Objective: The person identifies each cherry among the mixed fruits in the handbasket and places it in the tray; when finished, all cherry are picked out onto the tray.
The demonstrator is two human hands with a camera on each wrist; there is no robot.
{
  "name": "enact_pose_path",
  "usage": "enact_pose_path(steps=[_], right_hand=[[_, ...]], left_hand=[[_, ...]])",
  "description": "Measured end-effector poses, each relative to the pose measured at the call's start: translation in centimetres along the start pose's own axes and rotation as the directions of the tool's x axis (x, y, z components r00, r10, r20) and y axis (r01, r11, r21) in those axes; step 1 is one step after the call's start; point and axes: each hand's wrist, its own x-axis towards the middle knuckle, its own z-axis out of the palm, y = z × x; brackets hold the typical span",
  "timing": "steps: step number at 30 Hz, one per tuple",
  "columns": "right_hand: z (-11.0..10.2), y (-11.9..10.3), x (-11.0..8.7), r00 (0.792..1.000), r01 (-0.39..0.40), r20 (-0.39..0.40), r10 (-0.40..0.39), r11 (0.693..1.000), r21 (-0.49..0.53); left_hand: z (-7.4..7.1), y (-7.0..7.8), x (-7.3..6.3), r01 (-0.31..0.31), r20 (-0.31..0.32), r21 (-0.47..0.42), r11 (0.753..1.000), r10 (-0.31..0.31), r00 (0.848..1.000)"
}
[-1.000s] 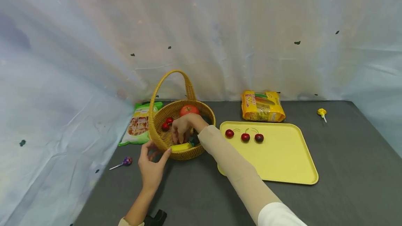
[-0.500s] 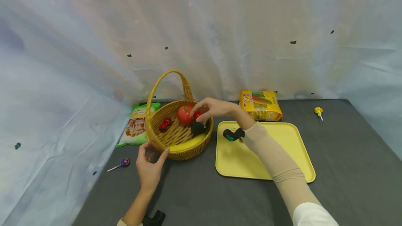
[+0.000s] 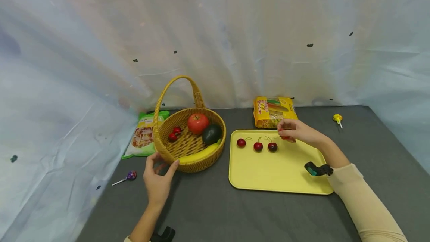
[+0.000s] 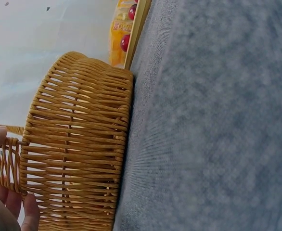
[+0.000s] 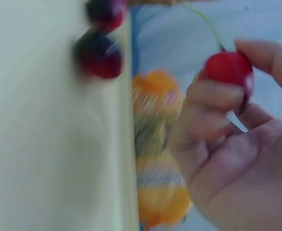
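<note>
My left hand (image 3: pixel 158 182) grips the yellow wicker basket (image 3: pixel 201 166) where its handle meets the near-left rim. In the left wrist view the thumb and fingers lie around that woven handle base. Inside the basket are a red apple (image 3: pixel 198 123), a dark green avocado-like fruit (image 3: pixel 212 134), a banana (image 3: pixel 198 155) and a pair of red cherries (image 3: pixel 173 136). Over the back of the yellow tray (image 3: pixel 268 174), my right hand (image 3: pixel 302 133) pinches a red cherry (image 5: pixel 223 72) between thumb and fingers, its stem free. Three dark cherries (image 3: pixel 258 146) sit in a row on the tray, left of it.
A yellow snack packet (image 3: pixel 273 112) lies behind the tray. The green-and-white packet (image 3: pixel 142 135) is left of the basket. One purple lollipop (image 3: pixel 131 175) lies at the front left, a yellow lollipop (image 3: pixel 337 118) at the far right. A patterned curtain (image 3: pixel 235 47) hangs behind.
My right hand has left the basket with a cherry and moved right, over the tray. The left hand keeps its hold on the basket.
</note>
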Motion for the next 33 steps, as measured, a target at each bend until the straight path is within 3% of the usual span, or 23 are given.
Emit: enact_pose_path(steps=[5, 9, 14, 22, 25, 33], right_hand=[[-0.8, 2.1, -2.9, 0.992, -0.076, -0.101, 0.071, 0.996, -0.046], [-0.8, 3.0, -3.7, 0.987, -0.119, -0.111, 0.115, 0.992, -0.032], [-0.3, 3.8, -3.9, 0.988, -0.127, -0.095, 0.124, 0.992, -0.019], [0.5, 3.8, -3.7, 0.985, -0.102, -0.151, 0.081, 0.985, -0.14], [0.8, 3.8, -3.6, 0.987, -0.089, -0.145, 0.068, 0.986, -0.139], [1.1, 3.6, -3.7, 0.985, -0.121, -0.139, 0.098, 0.978, -0.168]], left_hand=[[0.1, 0.0, 0.1, -0.002, -0.01, 0.005, 1.0, 0.002, 1.0], [0.0, -0.1, 0.1, -0.007, -0.012, 0.005, 1.0, 0.007, 1.0], [0.0, 0.1, 0.0, -0.005, -0.009, 0.007, 1.0, 0.005, 1.0], [0.1, 0.3, 0.0, 0.002, -0.004, 0.003, 1.0, -0.002, 1.0], [0.2, 0.2, -0.1, 0.001, -0.003, 0.007, 1.0, -0.001, 1.0], [0.1, 0.2, -0.1, 0.0, -0.006, 0.005, 1.0, 0.0, 1.0]])
